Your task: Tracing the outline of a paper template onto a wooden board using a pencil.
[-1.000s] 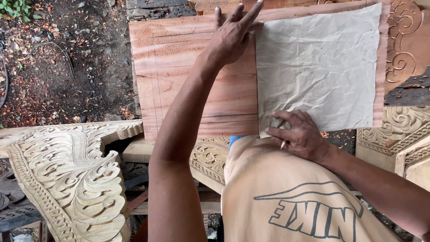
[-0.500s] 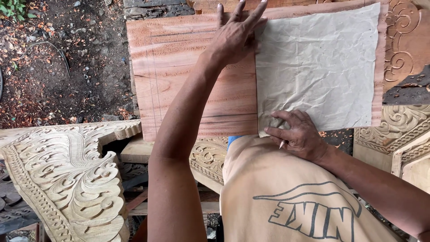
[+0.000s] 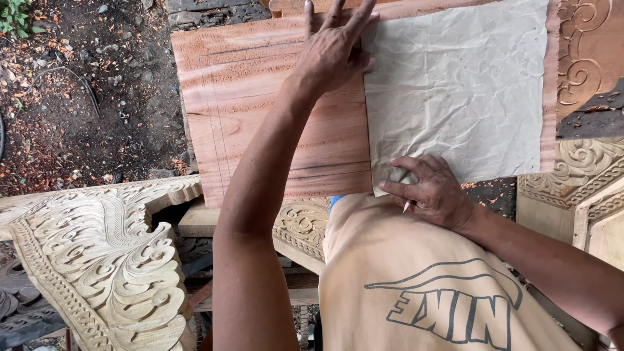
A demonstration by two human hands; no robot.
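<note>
A crumpled sheet of brown paper lies flat on a reddish wooden plank and covers its right part. The left hand rests at the paper's upper left corner with the fingers spread open and flat, pressing on the plank and the paper's edge; it grips nothing. The right hand sits on the paper's lower left corner, the fingers bent and partly closed on a thin pencil, whose tip shows just below them. Left of the left fingers, faint drawn lines run along the bare plank. Below and to the left stands a pale carved wooden panel with leaf scrolls. To the right of the right fingers are other carved pieces. Behind the plank is bare soil with dry leaves.
</note>
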